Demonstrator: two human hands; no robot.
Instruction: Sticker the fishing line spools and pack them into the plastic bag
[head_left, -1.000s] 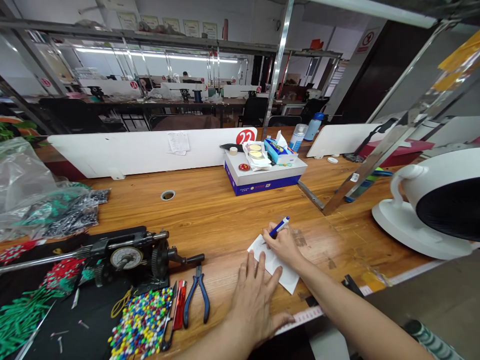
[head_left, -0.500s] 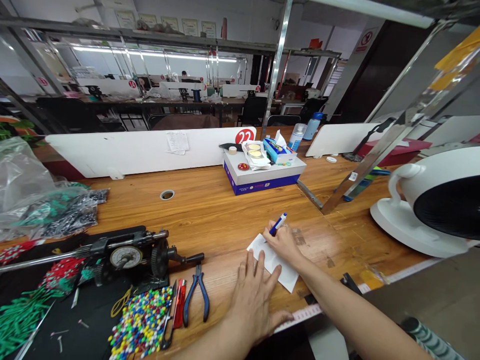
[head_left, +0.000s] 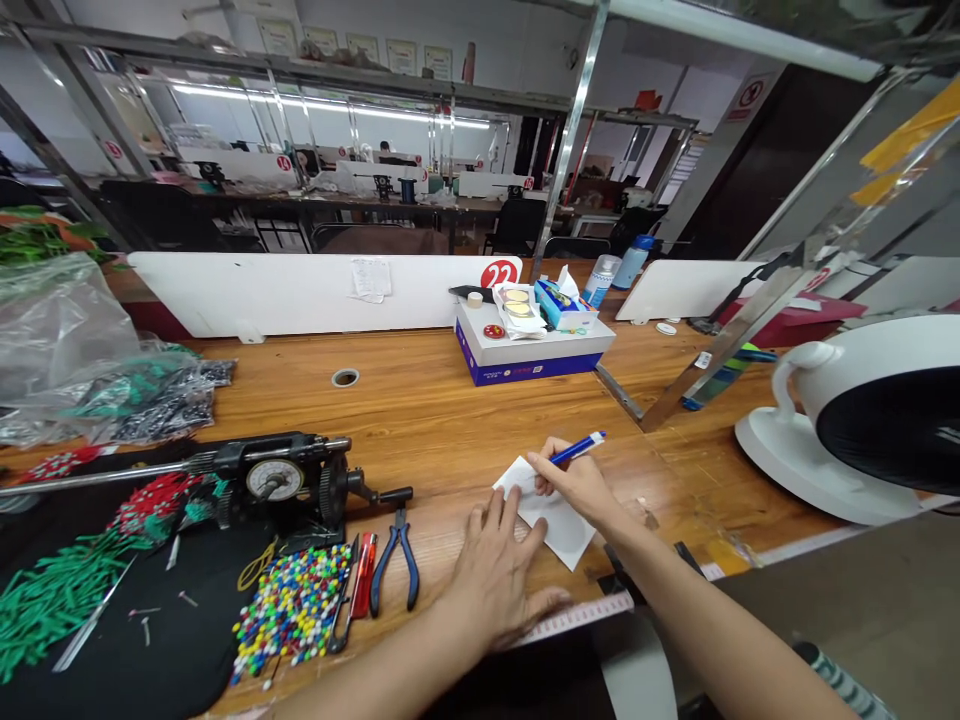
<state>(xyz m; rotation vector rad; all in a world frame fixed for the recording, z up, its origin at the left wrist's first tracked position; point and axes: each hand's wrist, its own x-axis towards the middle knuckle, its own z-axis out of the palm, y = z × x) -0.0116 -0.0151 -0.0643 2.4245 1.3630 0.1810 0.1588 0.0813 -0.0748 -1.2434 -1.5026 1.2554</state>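
A white sheet of paper (head_left: 564,538) lies at an angle on the wooden table. My right hand (head_left: 574,485) is closed round a blue pen (head_left: 579,448), its back end leaning to the right; the fingers hide the tip, which is over the paper's upper part. My left hand (head_left: 495,570) rests flat with fingers spread, the fingertips on the paper's left edge and the thumb by the table's front edge. Left of it lie blue-handled pliers (head_left: 395,560), a red tool (head_left: 364,575) and a heap of multicoloured beads (head_left: 296,605).
A hand-cranked machine with a dial (head_left: 274,480) stands at left, beside green and red strands (head_left: 64,590) on a black mat. Plastic bags (head_left: 67,330) lie behind. A box (head_left: 525,350) bearing tissues stands at the back, and a white fan (head_left: 847,410) at right.
The pen has tipped over further to the right in my right hand. My left hand stays on the paper, and the whole view has shifted slightly.
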